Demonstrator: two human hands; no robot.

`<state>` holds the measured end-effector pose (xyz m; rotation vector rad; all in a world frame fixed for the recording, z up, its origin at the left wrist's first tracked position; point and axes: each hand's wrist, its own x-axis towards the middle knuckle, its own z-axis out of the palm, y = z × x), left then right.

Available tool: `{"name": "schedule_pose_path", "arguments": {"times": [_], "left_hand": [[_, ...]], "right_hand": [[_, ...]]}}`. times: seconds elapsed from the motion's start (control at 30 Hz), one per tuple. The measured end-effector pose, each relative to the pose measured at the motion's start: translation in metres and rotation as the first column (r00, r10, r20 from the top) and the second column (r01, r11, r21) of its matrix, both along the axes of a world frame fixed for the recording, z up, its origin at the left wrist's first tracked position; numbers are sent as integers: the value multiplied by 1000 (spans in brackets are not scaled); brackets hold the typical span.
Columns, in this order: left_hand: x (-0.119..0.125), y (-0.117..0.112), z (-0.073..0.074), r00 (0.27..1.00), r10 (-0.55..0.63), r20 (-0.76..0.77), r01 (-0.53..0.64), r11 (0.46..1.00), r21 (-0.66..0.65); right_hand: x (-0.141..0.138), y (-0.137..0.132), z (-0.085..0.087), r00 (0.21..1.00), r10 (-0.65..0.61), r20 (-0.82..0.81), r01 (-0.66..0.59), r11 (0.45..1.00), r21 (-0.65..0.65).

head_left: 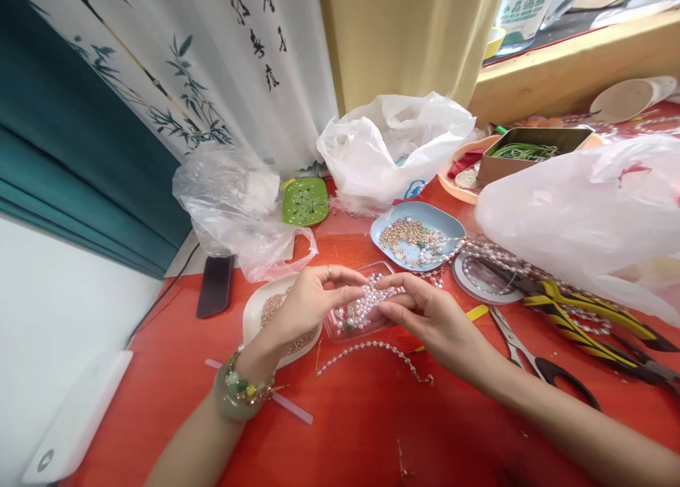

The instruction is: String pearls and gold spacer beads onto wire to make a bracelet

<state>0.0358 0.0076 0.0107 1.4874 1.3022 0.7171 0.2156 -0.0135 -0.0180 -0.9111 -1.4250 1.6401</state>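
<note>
Both hands meet above a clear plastic box (333, 329) of white pearl beads (366, 304) and a few green ones. My left hand (319, 296), with a ring and green bracelets, has its thumb and index finger brought together at the tips. Opposite it, my right hand (425, 308) curls its fingers toward its thumb in a pinch. Anything between the fingertips is too small to make out. Partly behind my left wrist sits a cream dish (253, 317) of small gold beads. A pearl bead strand (372, 345) with a gold chain end lies just in front of the box.
A blue plate (380, 225) of gold findings and a green dish (305, 201) stand behind. Scissors (518, 342), yellow-black pliers (579, 324) and a wire spool (486, 282) lie at right. Plastic bags (393, 140) crowd the back; a phone (215, 287) lies left.
</note>
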Motion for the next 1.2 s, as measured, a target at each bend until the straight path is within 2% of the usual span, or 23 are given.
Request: {"name": "schedule_pose_path", "arguments": {"times": [0.07, 0.13, 0.2, 0.3, 0.4, 0.5, 0.73, 0.8, 0.87, 0.93, 1.0, 1.03, 1.1, 1.2], "left_hand": [[-6, 3, 2, 992, -16, -126, 26, 996, 83], [-12, 4, 4, 939, -89, -331, 135, 984, 118], [-17, 4, 4, 822, -155, -549, 257, 960, 114], [-20, 3, 0, 652, -138, -746, 354, 925, 138], [-19, 2, -6, 567, -73, -821, 390, 901, 190], [-16, 0, -11, 527, -31, -849, 410, 884, 222], [-6, -8, -12, 382, 14, -924, 451, 870, 200], [-5, -9, -12, 400, 17, -916, 439, 874, 208], [-4, -8, -11, 489, 18, -872, 383, 894, 233], [-3, -6, -9, 675, 11, -738, 250, 937, 243], [-2, -3, -7, 887, -3, -462, 89, 982, 165], [-2, -2, -6, 956, -2, -294, 32, 995, 95], [-2, 0, -6, 1000, 24, -9, -24, 999, -37], [-1, 2, -6, 982, 74, 173, -46, 986, -160]], "right_hand": [[1, 1, 2, 999, -7, -33, 7, 1000, -2], [2, 2, 3, 999, -28, -42, 28, 1000, 4], [3, 3, 3, 998, -47, -32, 47, 999, 7], [3, 5, 1, 999, -46, -9, 46, 999, 1], [3, 7, 0, 998, -60, 17, 60, 998, -16], [3, 7, -1, 997, -70, 32, 71, 997, -18], [3, 6, 0, 997, -53, 54, 53, 999, 8], [3, 6, 0, 997, -50, 50, 50, 999, 9], [3, 6, 0, 998, -49, 44, 49, 999, 0], [3, 5, 1, 998, -48, 43, 49, 999, -7], [3, 4, 1, 998, -44, 52, 44, 999, -1], [3, 3, 1, 998, -41, 57, 41, 999, 6], [3, 2, 2, 997, -34, 64, 33, 999, 21], [3, -2, 6, 997, -27, 74, 25, 999, 27]]}}
